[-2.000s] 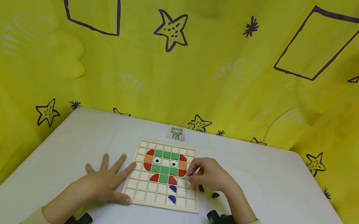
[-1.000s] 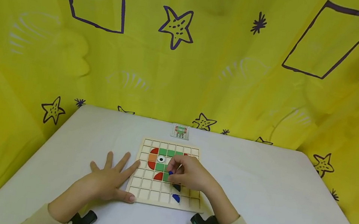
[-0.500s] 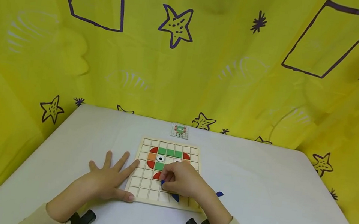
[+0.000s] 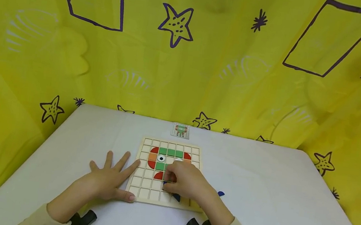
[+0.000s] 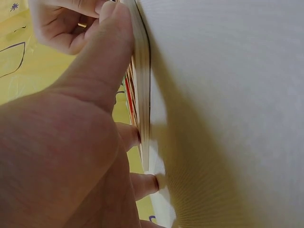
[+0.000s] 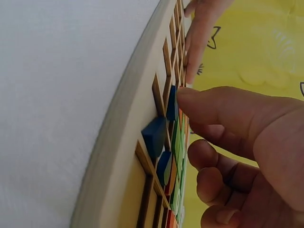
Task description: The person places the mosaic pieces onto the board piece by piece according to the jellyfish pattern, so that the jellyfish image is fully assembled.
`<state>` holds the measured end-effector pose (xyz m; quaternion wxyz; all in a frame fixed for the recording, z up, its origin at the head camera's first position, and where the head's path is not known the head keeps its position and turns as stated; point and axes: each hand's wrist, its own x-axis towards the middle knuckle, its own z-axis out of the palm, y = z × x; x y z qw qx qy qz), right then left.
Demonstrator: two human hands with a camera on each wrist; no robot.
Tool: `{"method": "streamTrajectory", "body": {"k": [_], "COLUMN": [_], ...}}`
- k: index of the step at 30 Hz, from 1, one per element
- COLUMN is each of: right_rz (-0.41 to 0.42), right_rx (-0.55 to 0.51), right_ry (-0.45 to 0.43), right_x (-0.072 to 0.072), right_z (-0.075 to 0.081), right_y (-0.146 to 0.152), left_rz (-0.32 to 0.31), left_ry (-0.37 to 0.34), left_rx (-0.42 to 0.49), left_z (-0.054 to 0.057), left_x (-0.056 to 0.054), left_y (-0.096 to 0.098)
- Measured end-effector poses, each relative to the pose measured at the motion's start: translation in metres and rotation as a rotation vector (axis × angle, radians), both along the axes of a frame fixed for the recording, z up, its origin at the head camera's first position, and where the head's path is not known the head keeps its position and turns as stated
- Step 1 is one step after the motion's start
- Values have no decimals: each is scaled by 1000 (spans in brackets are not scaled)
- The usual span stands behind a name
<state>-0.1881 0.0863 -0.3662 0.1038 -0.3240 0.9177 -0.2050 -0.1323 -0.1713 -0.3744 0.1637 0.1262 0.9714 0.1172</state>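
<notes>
While the right hand [image 4: 185, 183] bends over the lower middle of the wooden grid board [image 4: 142, 193], its thumb tip and curled fingers pinch a small blue piece [image 6: 171, 102] and press it into a cell of the grid. This piece sits just below the red quarter-round pieces [image 4: 158, 175], at about 6 o'clock from the centre of the board. In the right wrist view, a second blue piece [image 6: 153, 136] stands tilted in the next cell, and a third blue one [image 6: 164, 167] lies just beside it. Above them, toward 12 o'clock, the board carries green squares [image 4: 170, 152], orange squares [image 4: 152, 157] and a white eye piece [image 4: 161, 158].

At 9 o'clock of the board, the left hand [image 4: 106, 180] lies flat on the white table [image 4: 275, 201] with fingers spread; its thumb and forefinger touch the left edge of the board. One loose blue piece [image 4: 221, 194] lies on the table at 3 o'clock, near the right wrist. A small picture card [image 4: 180, 130] lies at 12 o'clock, near the table edge, before the yellow curtain [image 4: 188, 52] with stars.
</notes>
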Motion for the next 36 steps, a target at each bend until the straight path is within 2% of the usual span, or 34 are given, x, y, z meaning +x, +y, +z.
{"method": "streamTrajectory", "body": {"k": [6, 13, 19, 25, 28, 31, 36], "right_rz": [26, 76, 25, -29, -83, -126, -134], "right_rx": [-2, -66, -153, -223, -186, -105, 33], "right_ry": [-33, -75, -134, -133, -133, -147, -180], "right_x": [-2, -8, -22, -32, -32, -30, -25], "right_z": [0, 6, 19, 22, 17, 12, 9], "right_y": [3, 12, 41, 82, 98, 108, 110], "left_rz": [4, 5, 13, 18, 21, 21, 24], "left_ry": [2, 5, 5, 7, 8, 10, 6], "left_rx": [-4, -12, -9, -8, -13, -15, -7], "left_z": [0, 1, 0, -1, 0, 0, -1], "left_x": [-1, -2, -2, -2, -1, 0, 2], "left_y": [1, 1, 2, 3, 3, 3, 3]}}
